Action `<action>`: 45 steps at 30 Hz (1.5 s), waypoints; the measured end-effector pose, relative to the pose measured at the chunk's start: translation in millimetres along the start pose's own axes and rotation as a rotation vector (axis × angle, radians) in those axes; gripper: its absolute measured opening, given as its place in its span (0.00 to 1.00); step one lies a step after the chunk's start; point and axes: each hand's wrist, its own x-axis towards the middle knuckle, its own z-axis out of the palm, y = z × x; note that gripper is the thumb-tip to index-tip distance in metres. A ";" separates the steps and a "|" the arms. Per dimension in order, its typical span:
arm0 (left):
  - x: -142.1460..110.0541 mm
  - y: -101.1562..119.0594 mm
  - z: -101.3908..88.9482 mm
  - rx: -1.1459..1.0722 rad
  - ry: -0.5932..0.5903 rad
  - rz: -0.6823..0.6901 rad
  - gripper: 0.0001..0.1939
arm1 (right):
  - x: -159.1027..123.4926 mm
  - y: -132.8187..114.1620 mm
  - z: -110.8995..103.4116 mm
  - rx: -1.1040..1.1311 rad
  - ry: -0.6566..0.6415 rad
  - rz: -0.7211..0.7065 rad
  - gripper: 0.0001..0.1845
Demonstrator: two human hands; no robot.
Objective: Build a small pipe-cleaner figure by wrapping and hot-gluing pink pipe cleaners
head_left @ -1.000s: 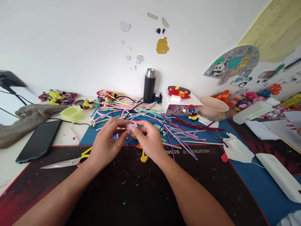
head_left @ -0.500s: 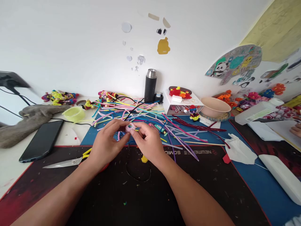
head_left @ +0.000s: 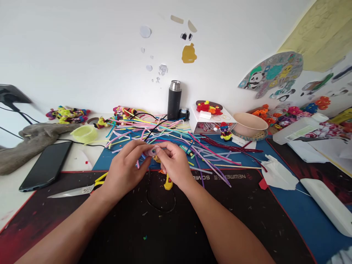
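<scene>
Both hands meet over the near edge of a heap of pipe cleaners (head_left: 165, 129). Between their fingertips is a small pale pink ring (head_left: 150, 152), which looks like coiled pipe cleaner. My left hand (head_left: 127, 167) pinches it from the left, fingers curled. From the other side, my right hand (head_left: 173, 163) presses its thumb on the ring and covers part of it. Under the right hand lies a yellow-handled tool (head_left: 168, 182), partly hidden. Scissors (head_left: 75, 191) with yellow handles lie beside my left wrist.
A black phone (head_left: 46, 165) and a stack of pale yellow rings (head_left: 84, 134) are at left. Behind the heap stand a black flask (head_left: 174, 101) and a white box (head_left: 195, 123). At right are a beige bowl (head_left: 250, 124), a tissue (head_left: 279, 174) and a plastic bottle (head_left: 299, 128).
The ring has turned, so its hole faces me less. My right thumb has moved up over it, and more of the yellow-handled tool shows. The view has shifted slightly.
</scene>
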 end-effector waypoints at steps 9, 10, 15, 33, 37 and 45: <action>-1.7 0.0 -0.8 0.042 -0.004 0.106 0.15 | 3.4 -0.4 0.5 0.172 -0.005 0.099 0.14; -1.5 -0.1 -1.3 0.035 -0.006 0.109 0.15 | 3.5 -0.4 0.3 0.188 -0.007 0.107 0.15; 0.2 1.2 -2.8 -0.034 0.003 0.089 0.14 | 2.5 -3.2 -0.3 0.264 -0.017 0.130 0.15; -2.0 7.6 -1.2 -0.191 0.069 -0.188 0.08 | -0.3 -2.0 5.9 0.291 -0.058 0.082 0.18; -0.5 7.5 -1.5 -0.169 0.071 -0.110 0.07 | -0.6 -2.9 7.2 0.321 -0.052 0.083 0.17; -0.3 7.9 -1.8 -0.266 0.039 -0.158 0.07 | 0.8 -5.2 6.2 0.364 0.001 0.139 0.17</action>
